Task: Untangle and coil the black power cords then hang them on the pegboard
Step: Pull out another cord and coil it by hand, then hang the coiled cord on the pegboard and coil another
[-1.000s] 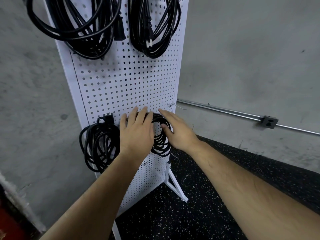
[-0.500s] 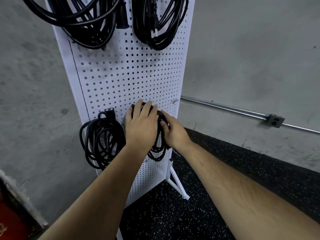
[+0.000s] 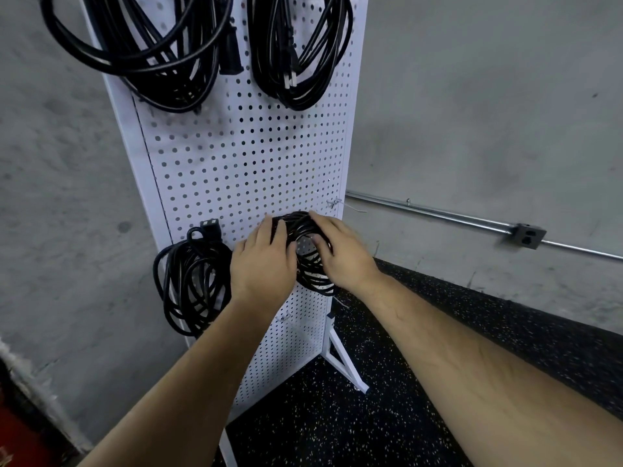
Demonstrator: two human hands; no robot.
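Observation:
A white pegboard (image 3: pixel 242 163) stands upright against a grey wall. Low on its right side, a coiled black power cord (image 3: pixel 308 264) is held against the board between both hands. My left hand (image 3: pixel 264 261) covers the coil's left side with fingers curled over the strands. My right hand (image 3: pixel 340 254) grips the coil's right side, thumb hooked through the loop. Part of the coil is hidden behind my hands. Another coiled cord (image 3: pixel 192 278) hangs at the lower left, and two bigger coils (image 3: pixel 151 52) (image 3: pixel 296 52) hang at the top.
A bare metal hook (image 3: pixel 340 203) juts from the board just above my right hand. The board's white foot (image 3: pixel 347 365) stands on black speckled floor (image 3: pixel 337 426). A metal conduit with an outlet box (image 3: pixel 524 234) runs along the wall at right.
My fingers, which lay flat over the coil a second ago, have curled around it. The view has shifted down and nearer to the board's lower part.

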